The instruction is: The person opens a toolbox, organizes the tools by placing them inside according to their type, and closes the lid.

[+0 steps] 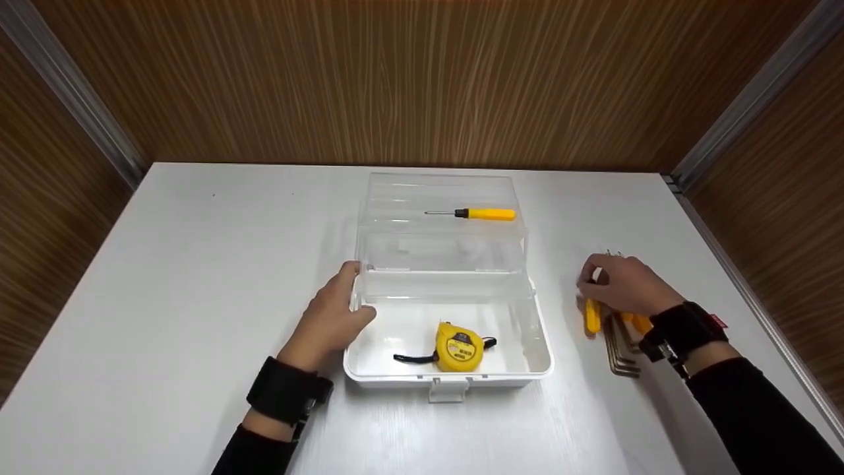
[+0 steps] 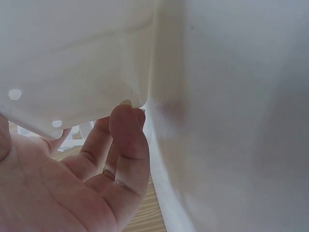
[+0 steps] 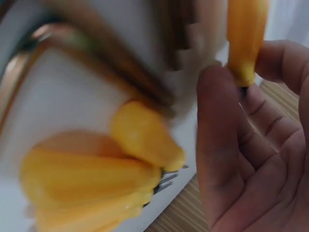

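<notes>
- Looking down from the head view, we judge the packing partly done: a yellow tape measure (image 1: 457, 347) lies in the bottom of the open toolbox (image 1: 541, 343), and one yellow screwdriver (image 1: 484, 214) rests on its raised clear tray. Still outside, to the right of the toolbox on the white table (image 1: 198, 264), lie more yellow-handled tools (image 1: 592, 316) and a set of metal hex keys (image 1: 620, 349).
- Our left hand (image 1: 333, 316) rests against the left wall of the toolbox, fingers relaxed on the rim, steadying it, as we read it.
- From the left wrist view, we see straight fingers (image 2: 128, 140) touching the corner of the white box wall (image 2: 87, 63), nothing grasped.
- From the right wrist view, blurred, our right hand (image 3: 251, 145) pinches a yellow handle (image 3: 245, 38) between thumb and fingertips; the other yellow handles (image 3: 96, 179) and the hex keys sit just beside it.
- We judge that these loose tools remain to go in.
</notes>
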